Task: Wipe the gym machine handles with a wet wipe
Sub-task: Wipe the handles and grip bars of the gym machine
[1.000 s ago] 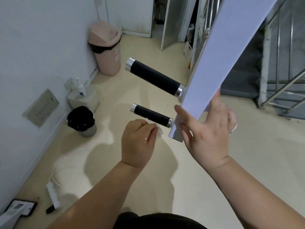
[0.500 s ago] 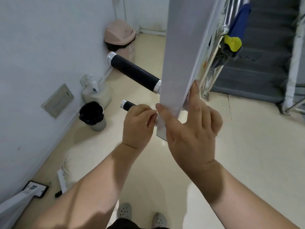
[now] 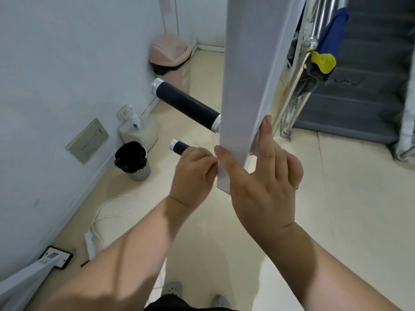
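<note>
Change, left hand: a second ago the left hand (image 3: 193, 169) is a closed fist just below the lower handle (image 3: 178, 147). Now its fingers are curled around that handle, covering most of the black grip. Only the silver cap and a short black stub show at the free end.
Change, right hand: the right hand (image 3: 258, 176) has gone from reaching to holding. It now pinches the bottom end of the white bar (image 3: 244, 86), with the thumb on the near face, the forefinger up along the right edge and the other fingers curled behind.
Wet wipe: hidden; presumably inside the left fist, against the grip, though I cannot tell.
Handles: both stick out from the left edge of the bar near its bottom end, with the upper handle (image 3: 186, 104) bare and untouched.
Meaning for the task: wiping of the lower handle looks to be just starting, with the bar steadied against the rubbing. The upper handle is probably still to do.
Next move: likely a slide or twist along the grip toward the cap.
</note>
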